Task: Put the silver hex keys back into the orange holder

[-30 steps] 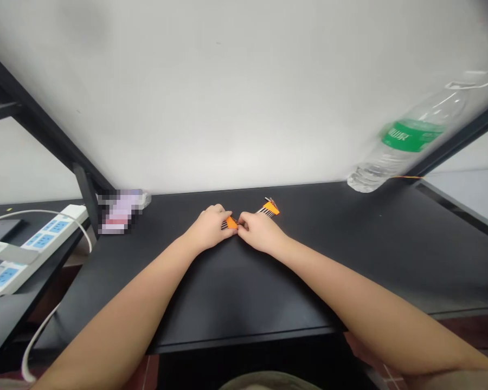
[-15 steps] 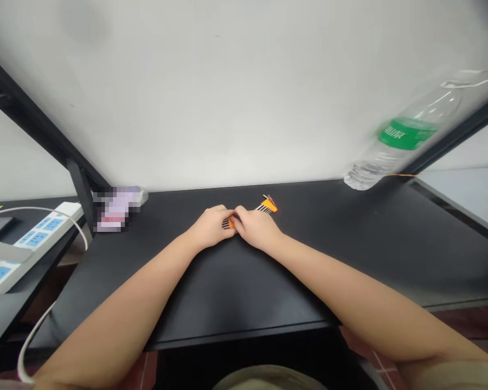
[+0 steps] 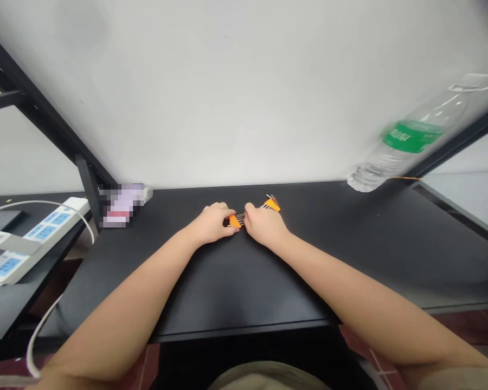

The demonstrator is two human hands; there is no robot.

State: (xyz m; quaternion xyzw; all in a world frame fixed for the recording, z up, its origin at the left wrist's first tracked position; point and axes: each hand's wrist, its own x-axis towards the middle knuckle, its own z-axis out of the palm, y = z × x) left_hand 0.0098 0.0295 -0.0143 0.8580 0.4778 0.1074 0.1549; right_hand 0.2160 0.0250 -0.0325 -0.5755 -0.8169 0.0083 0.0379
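Observation:
An orange holder piece (image 3: 235, 221) on the hex key set is pinched between the thumb and fingers of my left hand (image 3: 215, 223). Thin metal keys run from it toward the right. My right hand (image 3: 264, 223) is closed around the middle of the keys and covers much of them. Past its knuckles a second orange holder piece (image 3: 273, 204) shows, with short key ends poking out beyond it. Both hands are low over the black table (image 3: 244, 292).
At back right a large clear bottle with a green label (image 3: 412, 136) leans beside a black frame bar. A blurred-out package (image 3: 122, 205) lies at back left. The white power strip (image 3: 44, 233) and its cable are on the left surface. A white wall rises behind.
My hands have drawn slightly apart, uncovering the key shafts between them. The left orange holder piece shows more fully now. The view has shifted a little.

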